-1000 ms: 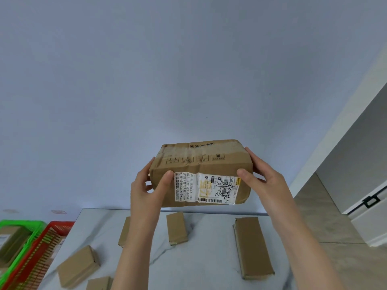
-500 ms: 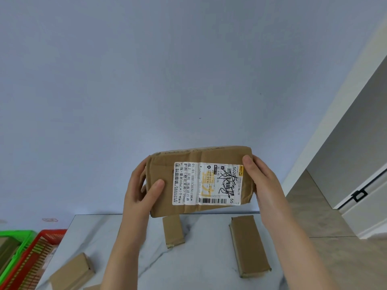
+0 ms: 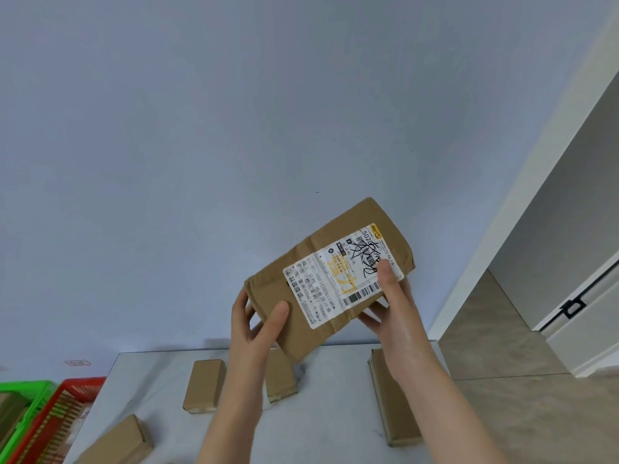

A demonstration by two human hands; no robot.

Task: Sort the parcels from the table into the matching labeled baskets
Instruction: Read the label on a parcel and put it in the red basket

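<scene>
A brown cardboard parcel (image 3: 330, 281) is held in the air above the far edge of the white marbled tabletop (image 3: 335, 426). It is tilted so that its right end stands higher than its left. Its white printed shipping label (image 3: 345, 272), with barcodes and a black scribble, faces the camera.

The left hand (image 3: 251, 326) grips the parcel's lower left corner. The thumb lies across the front face and the fingers (image 3: 238, 308) curl round behind. The right hand (image 3: 397, 306) grips the lower right edge. Its thumb presses on the label beside a barcode and its fingers are curled under the back of the parcel.

Four more plain brown cardboard parcels lie on the tabletop:
- A small parcel (image 3: 204, 385) lies just left of the left forearm.
- A second parcel (image 3: 283, 380) is partly hidden behind that forearm.
- A long narrow parcel (image 3: 398, 413) is partly covered by the right forearm.
- A corner parcel (image 3: 117, 442) sits at the near left, cut off by the lower edge of the view.

Left of the tabletop and lower down stands a red plastic basket (image 3: 60, 416). A green plastic basket (image 3: 26, 388) stands right beside it, further left, with something brown inside. Any labels on the baskets cannot be read.

A pale blue wall (image 3: 234, 145) rises behind, and a white door (image 3: 569, 262) stands to the right.
</scene>
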